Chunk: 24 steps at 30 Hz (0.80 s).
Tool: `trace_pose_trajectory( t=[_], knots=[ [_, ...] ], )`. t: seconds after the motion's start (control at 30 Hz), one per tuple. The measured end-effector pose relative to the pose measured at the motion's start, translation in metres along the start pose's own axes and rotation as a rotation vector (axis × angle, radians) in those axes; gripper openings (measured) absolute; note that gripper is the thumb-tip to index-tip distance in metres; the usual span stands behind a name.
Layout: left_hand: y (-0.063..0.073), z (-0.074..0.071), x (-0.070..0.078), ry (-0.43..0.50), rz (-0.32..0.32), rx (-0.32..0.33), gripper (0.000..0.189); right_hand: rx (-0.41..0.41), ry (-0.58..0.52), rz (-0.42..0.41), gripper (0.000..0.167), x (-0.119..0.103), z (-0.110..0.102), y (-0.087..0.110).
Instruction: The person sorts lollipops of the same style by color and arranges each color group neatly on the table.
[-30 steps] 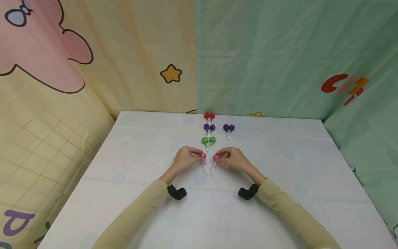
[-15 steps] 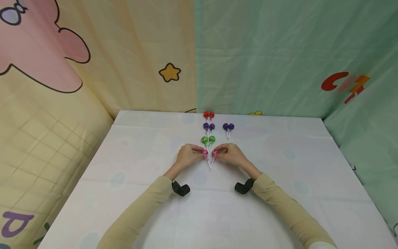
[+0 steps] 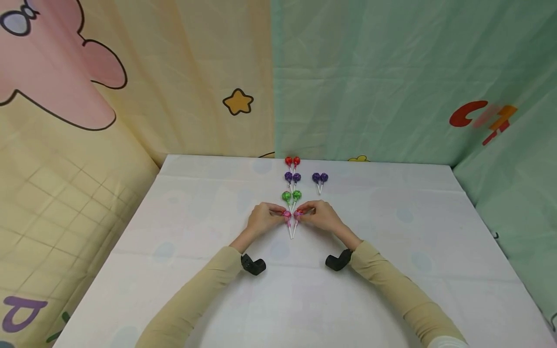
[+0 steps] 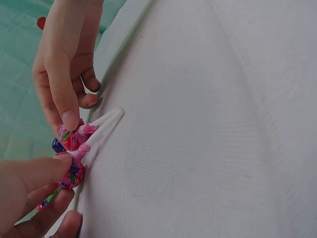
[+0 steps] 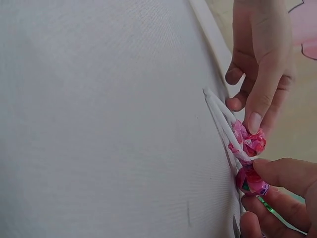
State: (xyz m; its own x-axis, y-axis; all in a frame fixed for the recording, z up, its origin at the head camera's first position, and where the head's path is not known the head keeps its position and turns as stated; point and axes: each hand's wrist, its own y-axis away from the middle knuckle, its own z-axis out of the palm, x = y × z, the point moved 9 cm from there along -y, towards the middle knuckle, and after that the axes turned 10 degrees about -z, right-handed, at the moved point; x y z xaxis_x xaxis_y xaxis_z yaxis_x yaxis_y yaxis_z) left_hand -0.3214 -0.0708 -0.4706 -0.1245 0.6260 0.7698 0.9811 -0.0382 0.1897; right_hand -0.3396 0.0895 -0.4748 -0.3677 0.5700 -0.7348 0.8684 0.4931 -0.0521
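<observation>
Two lollipops in pink wrappers lie side by side with their white sticks meeting at the near ends. My left hand [image 3: 263, 217] pinches the left pink lollipop [image 4: 72, 174] by its head between thumb and fingers. The right pink lollipop [image 5: 253, 181] has its head pinched in my right hand [image 3: 323, 216]. Just beyond them is a pair of green lollipops [image 3: 297, 195], whose sticks point down between the pink heads. Farther back in the same column come two purple lollipops [image 3: 288, 177], then two red lollipops [image 3: 296, 160].
Another purple pair [image 3: 324, 177] lies to the right of the column, sticks touching. A white cloth covers the table [image 3: 391, 232]. Printed curtains [image 3: 370, 72] hang behind the table's back edge. Each wrist wears a black camera mount [image 3: 253, 265].
Both hands have brought the pink lollipops together from a small gap and slightly farther up the table. Over the last half second the right one has shifted a little left. The other lollipops stay put.
</observation>
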Motion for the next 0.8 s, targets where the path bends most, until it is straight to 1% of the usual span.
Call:
trace_pose_trajectory(
  t=[0.3, 0.6, 0.8],
  knots=[
    [-0.001, 0.0036, 0.0016, -0.015, 0.015, -0.002, 0.026, -0.009, 0.01, -0.001, 0.03, -0.0033, 0.0016, 0.0007],
    [-0.0002, 0.002, 0.0019, -0.005, 0.024, -0.004, 0.027, -0.001, 0.024, -0.032, 0.029, -0.0024, 0.0031, -0.001],
    [0.0006, 0.0006, 0.0019, -0.006, 0.025, 0.004, 0.026, 0.019, 0.02, -0.034, 0.03, -0.0023, -0.0005, 0.0018]
  ],
)
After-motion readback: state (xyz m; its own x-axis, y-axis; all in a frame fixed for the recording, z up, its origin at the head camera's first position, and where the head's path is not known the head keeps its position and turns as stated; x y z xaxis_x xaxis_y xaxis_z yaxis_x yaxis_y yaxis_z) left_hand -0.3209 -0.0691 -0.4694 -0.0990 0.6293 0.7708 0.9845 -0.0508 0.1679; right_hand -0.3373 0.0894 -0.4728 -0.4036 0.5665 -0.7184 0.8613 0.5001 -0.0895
